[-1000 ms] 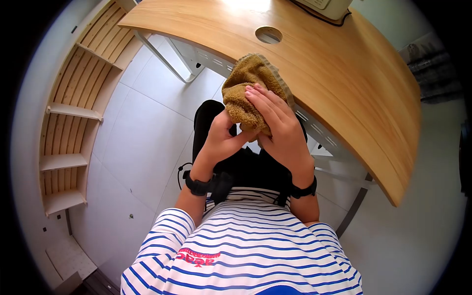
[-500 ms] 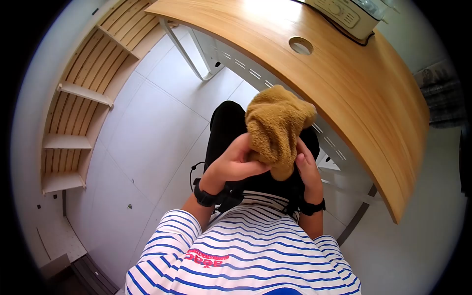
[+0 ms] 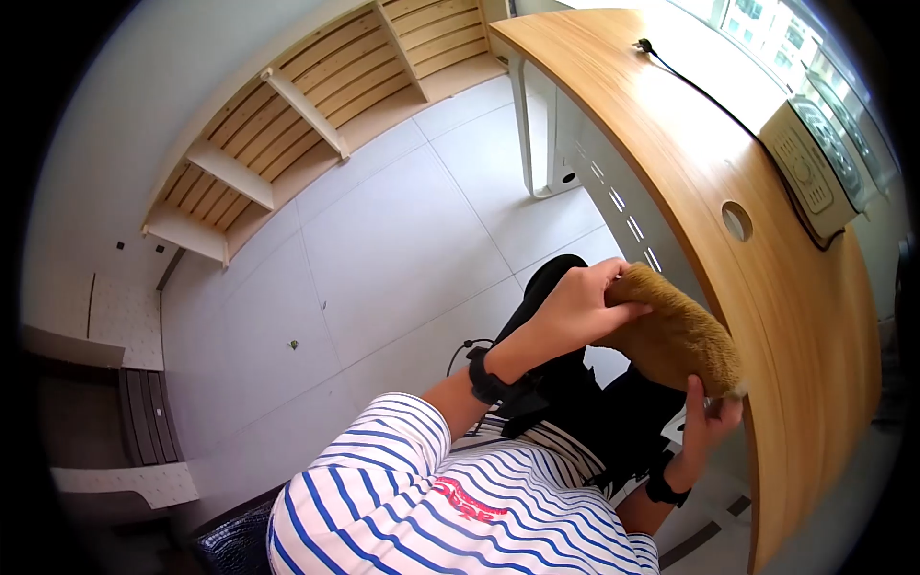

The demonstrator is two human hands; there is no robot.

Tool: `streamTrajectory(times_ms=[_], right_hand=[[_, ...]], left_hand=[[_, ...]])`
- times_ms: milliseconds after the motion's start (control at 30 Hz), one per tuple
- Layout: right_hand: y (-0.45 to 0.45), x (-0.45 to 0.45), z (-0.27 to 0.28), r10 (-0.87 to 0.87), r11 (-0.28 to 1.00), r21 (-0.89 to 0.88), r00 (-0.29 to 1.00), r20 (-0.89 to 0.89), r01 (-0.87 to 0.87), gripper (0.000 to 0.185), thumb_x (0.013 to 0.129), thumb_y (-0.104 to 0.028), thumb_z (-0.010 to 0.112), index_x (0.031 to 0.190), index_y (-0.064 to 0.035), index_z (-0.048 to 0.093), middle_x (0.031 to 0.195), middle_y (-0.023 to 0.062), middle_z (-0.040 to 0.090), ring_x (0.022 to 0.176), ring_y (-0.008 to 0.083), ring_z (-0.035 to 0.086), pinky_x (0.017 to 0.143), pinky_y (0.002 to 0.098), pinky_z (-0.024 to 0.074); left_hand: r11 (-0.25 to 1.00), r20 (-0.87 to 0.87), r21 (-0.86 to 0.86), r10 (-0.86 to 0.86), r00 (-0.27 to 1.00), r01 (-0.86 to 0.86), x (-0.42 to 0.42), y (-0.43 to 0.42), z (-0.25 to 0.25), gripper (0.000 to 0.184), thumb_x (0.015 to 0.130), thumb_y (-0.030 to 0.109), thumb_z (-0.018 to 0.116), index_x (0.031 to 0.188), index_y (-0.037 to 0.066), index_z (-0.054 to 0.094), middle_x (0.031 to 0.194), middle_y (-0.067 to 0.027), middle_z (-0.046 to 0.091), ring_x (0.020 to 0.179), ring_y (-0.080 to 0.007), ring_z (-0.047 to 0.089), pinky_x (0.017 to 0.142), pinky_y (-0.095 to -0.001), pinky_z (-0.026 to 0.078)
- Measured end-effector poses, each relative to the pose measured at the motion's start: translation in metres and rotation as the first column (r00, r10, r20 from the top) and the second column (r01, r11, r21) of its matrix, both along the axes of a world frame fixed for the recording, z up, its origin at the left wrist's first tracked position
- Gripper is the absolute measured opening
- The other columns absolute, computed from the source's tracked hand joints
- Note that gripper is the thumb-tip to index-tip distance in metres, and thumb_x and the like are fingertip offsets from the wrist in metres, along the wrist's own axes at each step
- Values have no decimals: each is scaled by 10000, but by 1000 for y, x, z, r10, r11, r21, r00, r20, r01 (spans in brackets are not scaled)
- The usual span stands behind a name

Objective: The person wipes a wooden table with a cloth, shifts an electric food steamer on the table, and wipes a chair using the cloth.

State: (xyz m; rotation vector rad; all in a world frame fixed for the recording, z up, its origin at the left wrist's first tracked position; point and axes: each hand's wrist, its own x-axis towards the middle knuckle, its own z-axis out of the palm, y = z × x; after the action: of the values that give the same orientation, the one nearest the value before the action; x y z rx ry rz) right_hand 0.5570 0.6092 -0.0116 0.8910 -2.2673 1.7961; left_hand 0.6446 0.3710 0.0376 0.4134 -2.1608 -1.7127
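Note:
A fuzzy brown cloth [image 3: 676, 331] hangs stretched between my two hands, above my lap and beside the desk's edge. My left hand [image 3: 586, 309] pinches its upper left end between thumb and fingers. At the lower right end, my right hand [image 3: 711, 414] grips the cloth near the rim of the wooden desk [image 3: 661, 125]. Both wrists wear black bands.
On the desk stand a cream appliance [image 3: 810, 168] and its black cable with a plug [image 3: 645, 45], near a round hole [image 3: 737, 221]. A slatted wooden shelf [image 3: 316, 105] lines the wall at the upper left. Below is a tiled floor [image 3: 383, 240].
The bunched cloth is now spread out lengthwise. My hands have moved apart and to the right with it. The view has turned, showing more of the desk, the appliance and a window.

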Motion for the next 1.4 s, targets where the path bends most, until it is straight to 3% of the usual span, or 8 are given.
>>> streamTrajectory(times_ms=[33,200,267,367,400,500,967,1400], right_hand=[[1,-6,11,-44,990,120,964,-263,77,392,853,-103,713,1177,64,568,1107,136,644,991,205,613,887,322,468],[-32,-37,59,-256,964,37,960,-117,262,400,870,-179,705,1159,64,574,1087,198,637,970,279,618,866,362,466],[-40,-48,70,-208,919,306,965,-158,248,461,886,-223,668,1209,74,526,1147,252,595,1039,370,578,930,396,438],[-52,-65,48,-32,767,619,974,-226,169,504,895,-213,613,1278,76,458,1234,288,524,1132,437,495,990,429,400],[-54,-66,39,-47,766,615,971,-234,185,504,895,-213,613,1278,76,458,1234,288,524,1132,437,495,990,429,400],[-63,-58,31,-92,678,530,774,-626,509,572,878,-181,570,1351,71,370,1207,274,532,1120,429,484,969,474,396],[-133,-78,18,-43,477,661,767,-640,579,520,807,-213,585,1263,19,490,919,134,611,849,291,601,830,422,466],[-306,-120,13,9,607,668,837,-548,431,491,918,-374,479,1253,-14,481,1031,144,639,958,276,608,918,455,400]], left_hand=[[998,-52,50,-21,998,23,-9,-5,3,340,824,130,732,1097,17,564,848,-97,704,802,-119,664,748,-260,506],[999,-303,-54,-23,953,7,-56,4,59,440,840,152,710,1181,58,449,750,-111,671,696,-197,665,679,-280,499],[986,-404,-156,-115,908,56,-94,14,51,450,884,222,639,1249,67,425,799,-143,642,713,-289,633,681,-327,479],[701,-255,-704,-398,881,113,-131,26,23,709,888,311,576,1497,163,244,1114,-280,559,1078,-409,535,940,-508,388],[576,-357,-809,-329,874,-114,-141,38,-11,644,895,367,539,1479,202,323,1141,-316,533,1100,-457,508,999,-535,355],[495,-458,-825,-303,836,-273,-143,48,-26,514,908,392,476,1390,215,482,1132,-303,548,1097,-459,507,1037,-518,339],[579,-586,-748,-348,732,-324,-163,-29,-37,516,820,301,371,1171,65,665,1004,-217,641,944,-367,616,886,-446,468],[635,-628,-658,-167,760,-403,-187,-170,-51,498,835,251,354,1188,46,639,1004,-212,623,943,-366,566,877,-432,415]])
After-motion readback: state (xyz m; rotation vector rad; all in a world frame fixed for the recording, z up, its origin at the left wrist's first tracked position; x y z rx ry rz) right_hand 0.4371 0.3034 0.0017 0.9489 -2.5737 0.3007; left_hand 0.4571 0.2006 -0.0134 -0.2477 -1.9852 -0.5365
